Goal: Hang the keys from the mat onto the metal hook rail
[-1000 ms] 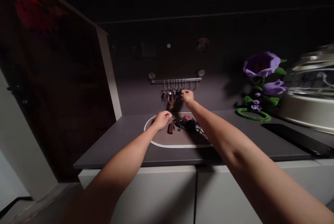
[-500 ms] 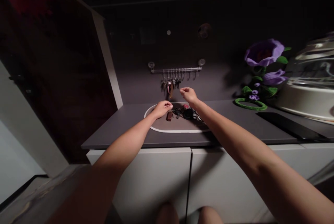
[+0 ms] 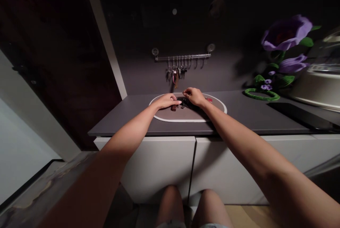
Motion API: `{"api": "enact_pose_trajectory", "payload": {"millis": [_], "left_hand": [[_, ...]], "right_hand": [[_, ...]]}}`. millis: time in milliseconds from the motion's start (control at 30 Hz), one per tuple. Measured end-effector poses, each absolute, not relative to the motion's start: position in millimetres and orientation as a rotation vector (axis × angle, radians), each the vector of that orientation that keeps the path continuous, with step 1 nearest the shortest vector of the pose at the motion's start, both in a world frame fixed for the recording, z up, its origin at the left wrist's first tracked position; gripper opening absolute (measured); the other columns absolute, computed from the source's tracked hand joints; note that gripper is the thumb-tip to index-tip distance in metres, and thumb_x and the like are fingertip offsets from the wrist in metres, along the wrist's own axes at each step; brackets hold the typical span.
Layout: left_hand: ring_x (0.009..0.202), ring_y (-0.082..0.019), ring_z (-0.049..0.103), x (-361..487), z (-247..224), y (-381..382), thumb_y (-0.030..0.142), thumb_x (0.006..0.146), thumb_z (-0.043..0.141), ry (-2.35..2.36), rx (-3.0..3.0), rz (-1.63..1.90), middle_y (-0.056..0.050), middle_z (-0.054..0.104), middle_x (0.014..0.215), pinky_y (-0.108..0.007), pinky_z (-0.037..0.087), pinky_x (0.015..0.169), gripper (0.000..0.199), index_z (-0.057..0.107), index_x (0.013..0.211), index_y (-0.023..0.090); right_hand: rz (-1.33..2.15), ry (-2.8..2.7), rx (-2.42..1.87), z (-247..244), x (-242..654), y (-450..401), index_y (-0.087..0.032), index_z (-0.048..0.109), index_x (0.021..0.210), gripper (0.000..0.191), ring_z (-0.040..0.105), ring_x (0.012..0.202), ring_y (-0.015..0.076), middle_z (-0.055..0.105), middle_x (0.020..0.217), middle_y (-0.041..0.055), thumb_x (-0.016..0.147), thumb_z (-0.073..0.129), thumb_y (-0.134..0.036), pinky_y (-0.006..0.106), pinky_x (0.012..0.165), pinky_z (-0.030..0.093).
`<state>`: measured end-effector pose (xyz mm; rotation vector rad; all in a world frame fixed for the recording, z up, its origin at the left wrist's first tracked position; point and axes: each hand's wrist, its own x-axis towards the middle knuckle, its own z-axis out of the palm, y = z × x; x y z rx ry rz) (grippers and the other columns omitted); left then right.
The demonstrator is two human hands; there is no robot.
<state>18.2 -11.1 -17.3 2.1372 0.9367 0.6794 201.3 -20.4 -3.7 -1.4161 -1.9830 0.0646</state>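
Note:
Over the left part of an oval mat with a white rim (image 3: 186, 120) is my left hand (image 3: 166, 101), its thumb and fingers closed near a brown key holder (image 3: 174, 108). My right hand (image 3: 193, 96) hovers just right of it, fingers curled together above a pile of dark keys (image 3: 183, 104). Whatever either hand pinches is too small to make out. A red item (image 3: 209, 100) lies beside my right wrist. Several keys (image 3: 176, 74) hang from hooks on a clear rail (image 3: 186, 57) on the wall behind.
Purple felt flowers (image 3: 288, 35) with a green ring base (image 3: 261, 94) stand at the right. A black flat object (image 3: 297, 116) lies before a cream domed appliance (image 3: 316, 88). The dark countertop (image 3: 119, 114) ends above white cabinet doors (image 3: 159, 167).
The view has tilted downward. My right hand has dropped from near the hanging keys to the pile on the mat, and my left hand has moved closer to the pile.

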Motion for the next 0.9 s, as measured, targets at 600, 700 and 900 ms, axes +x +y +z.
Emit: {"api": "enact_pose_trajectory", "payload": {"millis": [600,700,900], "left_hand": [[0.048,-0.007,0.049,14.0,-8.7,-5.4,0.011,0.061,0.065,1.097,1.859,0.918,0.001,0.058,0.055,-0.021,0.037,0.052,0.012,0.061,0.073,0.011],[0.054,-0.007,0.051,13.8,-6.7,-6.4,0.011,0.063,0.064,1.057,1.752,0.999,0.000,0.060,0.063,-0.023,0.040,0.059,0.014,0.061,0.077,0.011],[0.066,-0.010,0.059,14.7,-8.0,-3.8,0.010,0.067,0.064,0.910,1.537,1.082,-0.003,0.064,0.072,-0.029,0.044,0.077,0.017,0.061,0.083,0.011]], "right_hand": [[-0.124,-2.118,-1.473,-1.2,200.2,-11.8,-0.013,0.066,0.095,0.024,0.060,0.088,0.0179,0.067,0.096,0.0103,0.081,0.049,-0.022,0.022,0.074,0.039],[-0.135,-2.132,-1.457,-1.2,200.5,-9.9,-0.013,0.066,0.094,0.023,0.060,0.088,0.0174,0.068,0.095,0.0096,0.081,0.049,-0.021,0.022,0.073,0.039],[-0.143,-2.201,-1.408,-0.6,199.9,-9.7,-0.015,0.066,0.095,0.023,0.060,0.088,0.0162,0.067,0.096,0.0078,0.080,0.049,-0.019,0.021,0.075,0.038]]}}
